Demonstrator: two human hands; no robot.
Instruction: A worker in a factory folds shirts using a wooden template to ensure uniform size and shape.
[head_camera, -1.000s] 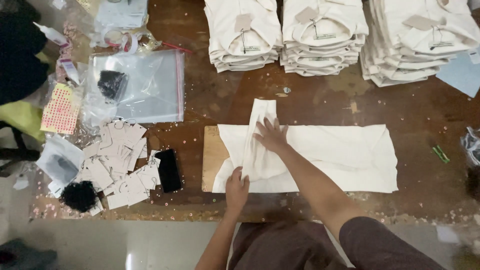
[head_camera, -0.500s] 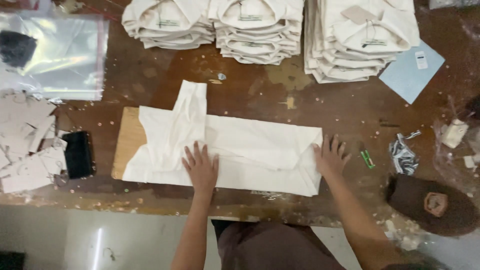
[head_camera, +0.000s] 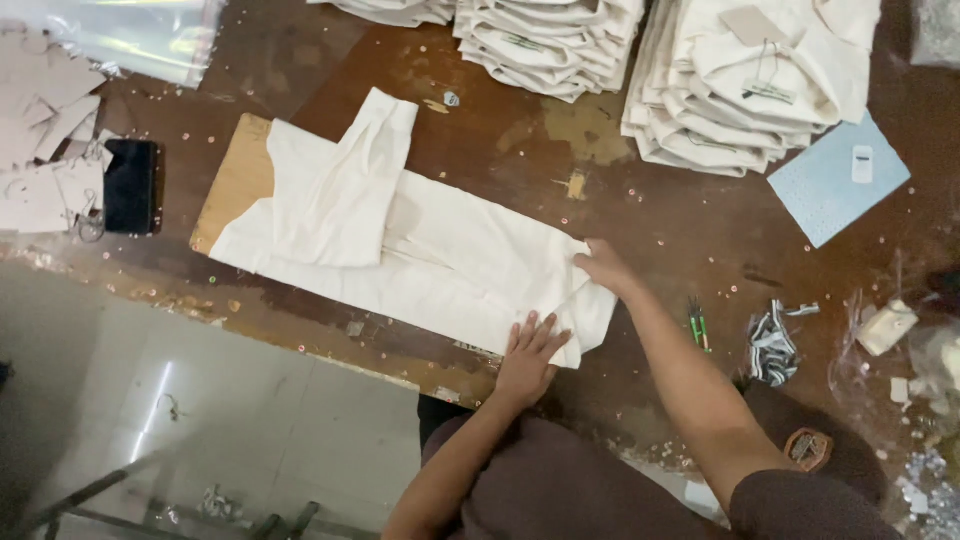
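A cream shirt (head_camera: 420, 240) lies flat on the brown wooden table (head_camera: 520, 150), partly folded, one sleeve turned over its body. A light wooden board (head_camera: 235, 180) pokes out from under its left end. My left hand (head_camera: 530, 355) rests flat on the shirt's near right corner, fingers spread. My right hand (head_camera: 600, 268) pinches the right edge of the cloth and lifts a fold of it.
Stacks of folded cream shirts (head_camera: 740, 80) with tags line the far side. A pale blue card (head_camera: 835, 180) lies at right, a black phone (head_camera: 130, 185) and paper tags (head_camera: 40, 150) at left. Small green snips (head_camera: 697, 322) and scraps sit by my right arm.
The view has swung left and tilted. My left hand slid from the shirt's middle to its right corner. My right hand went from lying flat on the right end to pinching its edge.
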